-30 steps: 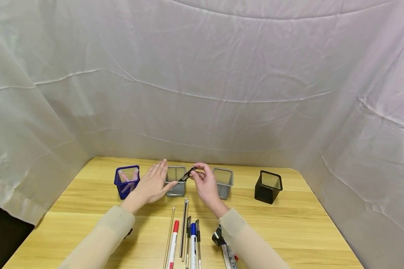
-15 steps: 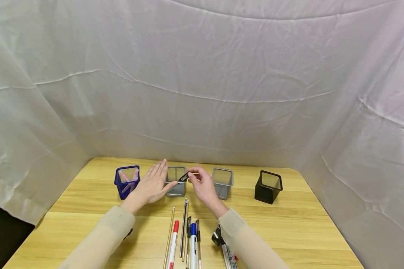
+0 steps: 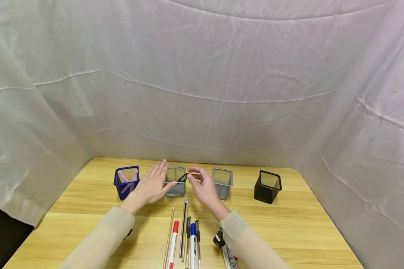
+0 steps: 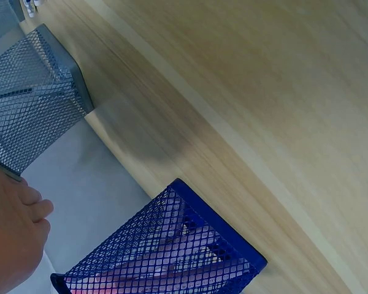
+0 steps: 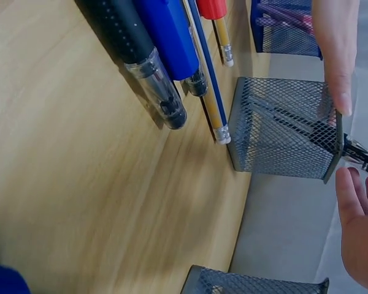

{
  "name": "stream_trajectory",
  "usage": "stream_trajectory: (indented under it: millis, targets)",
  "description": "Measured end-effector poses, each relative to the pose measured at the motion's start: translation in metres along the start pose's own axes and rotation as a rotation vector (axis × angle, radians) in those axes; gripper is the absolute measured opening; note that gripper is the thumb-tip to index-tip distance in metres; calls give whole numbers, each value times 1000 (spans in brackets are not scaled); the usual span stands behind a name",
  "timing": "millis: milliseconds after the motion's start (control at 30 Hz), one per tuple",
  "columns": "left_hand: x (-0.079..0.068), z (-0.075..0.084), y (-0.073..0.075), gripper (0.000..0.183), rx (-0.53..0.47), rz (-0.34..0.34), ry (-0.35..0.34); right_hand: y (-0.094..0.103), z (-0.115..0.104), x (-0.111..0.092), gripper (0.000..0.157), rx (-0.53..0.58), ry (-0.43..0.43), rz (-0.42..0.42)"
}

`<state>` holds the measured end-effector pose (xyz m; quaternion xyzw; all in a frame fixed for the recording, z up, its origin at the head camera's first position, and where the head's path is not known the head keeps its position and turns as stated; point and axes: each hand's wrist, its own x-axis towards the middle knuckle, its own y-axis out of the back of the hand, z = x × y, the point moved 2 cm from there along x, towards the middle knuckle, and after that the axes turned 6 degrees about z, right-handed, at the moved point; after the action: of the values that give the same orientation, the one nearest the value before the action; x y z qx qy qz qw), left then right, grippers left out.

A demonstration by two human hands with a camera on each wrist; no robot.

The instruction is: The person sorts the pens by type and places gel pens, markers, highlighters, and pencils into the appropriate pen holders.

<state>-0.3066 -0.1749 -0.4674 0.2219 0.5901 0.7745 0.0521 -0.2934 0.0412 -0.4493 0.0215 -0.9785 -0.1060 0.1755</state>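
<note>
A black pen (image 5: 356,153) leans inside a grey mesh pen holder (image 3: 176,189), its capped end sticking out over the rim. My right hand (image 3: 203,186) is beside that end, thumb and fingers spread apart; in the right wrist view the fingertips (image 5: 349,184) show just short of the cap. My left hand (image 3: 151,183) lies with straight fingers along the holder's left side, thumb (image 5: 340,98) at its rim. In the left wrist view part of the left hand (image 4: 18,226) shows by the grey holder (image 4: 30,104), the pen's dark line visible through the mesh.
A blue mesh holder (image 3: 122,188) with pink pens stands left. A second grey holder (image 3: 223,192) and a black holder (image 3: 266,192) stand right. Pencils (image 3: 183,231), a red marker (image 3: 173,239), a blue marker (image 3: 193,243) and black pens (image 3: 198,233) lie in front.
My right hand has moved down and left, lowering the pen into the grey holder, and its fingers have come off the pen. The left hand has stayed in place.
</note>
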Motion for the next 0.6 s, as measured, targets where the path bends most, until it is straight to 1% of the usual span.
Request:
stream_trajectory:
  millis: [333,600]
  targets:
    - [-1,0,-1,92,-5,-4,-1,19,-8,-13,31,-25,23,7]
    - [-1,0,0,91,-6,-1,-8,34,-12,-26,33,-50,34,3]
